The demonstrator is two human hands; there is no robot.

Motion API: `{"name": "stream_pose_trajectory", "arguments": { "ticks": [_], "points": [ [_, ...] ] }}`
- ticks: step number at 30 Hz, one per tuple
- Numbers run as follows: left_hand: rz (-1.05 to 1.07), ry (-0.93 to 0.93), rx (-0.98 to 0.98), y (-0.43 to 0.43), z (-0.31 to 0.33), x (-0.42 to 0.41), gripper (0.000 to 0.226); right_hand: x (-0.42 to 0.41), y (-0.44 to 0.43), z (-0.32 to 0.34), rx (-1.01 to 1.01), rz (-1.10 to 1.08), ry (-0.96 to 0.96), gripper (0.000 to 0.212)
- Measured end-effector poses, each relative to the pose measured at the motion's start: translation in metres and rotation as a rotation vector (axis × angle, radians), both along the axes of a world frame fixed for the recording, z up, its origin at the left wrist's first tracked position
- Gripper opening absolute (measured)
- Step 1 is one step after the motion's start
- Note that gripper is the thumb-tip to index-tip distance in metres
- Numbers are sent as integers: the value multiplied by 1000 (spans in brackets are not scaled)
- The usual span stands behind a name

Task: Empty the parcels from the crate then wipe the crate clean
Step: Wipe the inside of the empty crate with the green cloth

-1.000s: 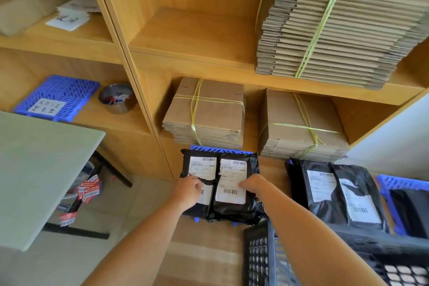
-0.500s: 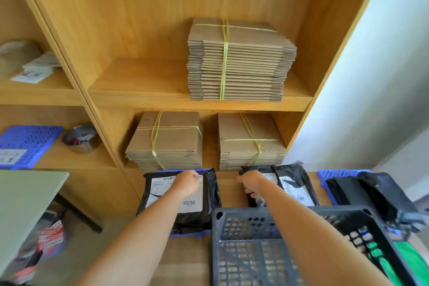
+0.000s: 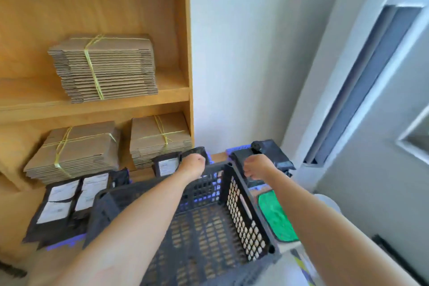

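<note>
The dark grey perforated crate (image 3: 209, 227) stands in front of me, and no parcels show inside it. Black parcels with white labels lie on blue mats along the shelf's foot: a left stack (image 3: 62, 204), a middle stack (image 3: 166, 166) and a right stack (image 3: 271, 153). My left hand (image 3: 192, 166) reaches over the crate's far rim, its fingers curled at the middle stack's top parcel. My right hand (image 3: 256, 167) is curled round the edge of a parcel in the right stack. Both sets of fingertips are hidden and the view is blurred.
A wooden shelf unit (image 3: 189, 90) holds tied bundles of flat cardboard (image 3: 104, 69). A green cloth (image 3: 276, 216) lies right of the crate on a white object. A white wall and a grey door frame (image 3: 362, 90) close off the right side.
The view has swung right. Both hands left the left stack; the left hand is now at the middle stack, and the right hand moved from there to the right stack.
</note>
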State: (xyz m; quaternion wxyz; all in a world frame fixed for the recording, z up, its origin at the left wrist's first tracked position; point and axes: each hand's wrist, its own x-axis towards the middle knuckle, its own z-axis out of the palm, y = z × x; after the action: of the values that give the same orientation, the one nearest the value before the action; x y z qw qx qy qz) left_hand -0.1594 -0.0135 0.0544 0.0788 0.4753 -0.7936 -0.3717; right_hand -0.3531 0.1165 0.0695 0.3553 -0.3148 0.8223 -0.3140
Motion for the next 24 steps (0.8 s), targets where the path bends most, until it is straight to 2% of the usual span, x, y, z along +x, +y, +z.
{"name": "stream_pose_trajectory", "arguments": {
  "ticks": [3,7,10,19,24],
  "points": [
    [-104,14,-7,50,-1,-67,35,-68,61,-6,66,-73,126,26],
    [-224,-18,-30,93,-4,-139,34,-129,134,-14,76,-175,199,25],
    [-312,-51,-25,121,-10,-191,36,-166,179,-28,75,-280,183,25],
    [-382,-119,36,134,-56,-293,34,-246,205,-68,106,-378,126,5],
    [-392,-161,108,114,-87,-349,31,-290,183,-90,262,-252,184,27]
  ]
}}
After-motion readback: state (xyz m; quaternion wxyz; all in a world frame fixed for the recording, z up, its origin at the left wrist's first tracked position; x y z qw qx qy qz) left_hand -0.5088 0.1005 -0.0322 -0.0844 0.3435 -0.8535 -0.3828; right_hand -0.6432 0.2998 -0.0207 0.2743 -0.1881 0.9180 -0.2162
